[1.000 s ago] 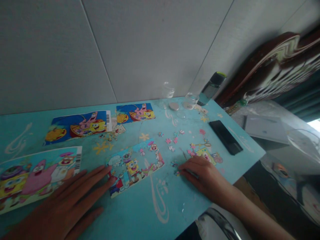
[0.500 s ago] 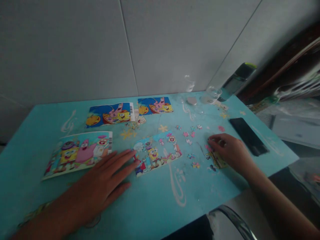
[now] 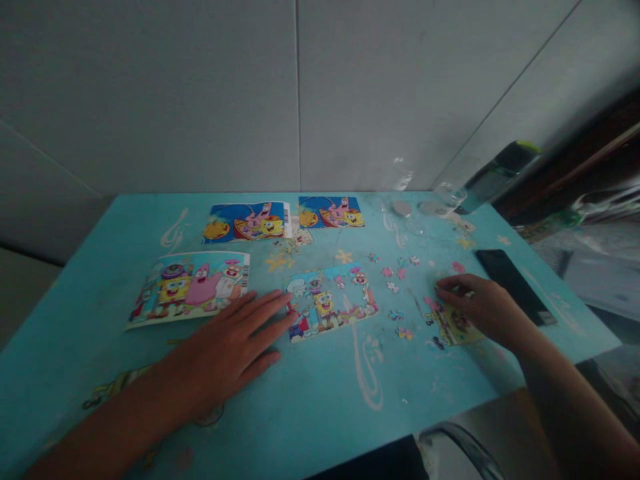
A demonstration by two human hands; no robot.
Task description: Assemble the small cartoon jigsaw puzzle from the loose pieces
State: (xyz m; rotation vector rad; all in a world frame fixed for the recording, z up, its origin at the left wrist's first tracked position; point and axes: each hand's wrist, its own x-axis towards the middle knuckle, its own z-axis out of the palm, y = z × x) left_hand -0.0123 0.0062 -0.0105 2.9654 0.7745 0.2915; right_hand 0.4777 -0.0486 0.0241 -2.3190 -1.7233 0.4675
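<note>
Jigsaw puzzle [image 3: 324, 305], joined but for a gap toward its far side, lies flat on the turquoise surface [image 3: 320, 400] between the hands, its long axis running left to right with the right end slightly farther off. Nearer to it is the left hand [image 3: 225, 350], released and spread, fingertips at its left edge, while the right hand [image 3: 483, 310] is well to its right, beyond the loose pieces [image 3: 393, 287]. The right grip's curled fingers seem pinched, but dim light and blur mean I cannot tell whether they hold a piece; the left hand's palm is hidden.
</note>
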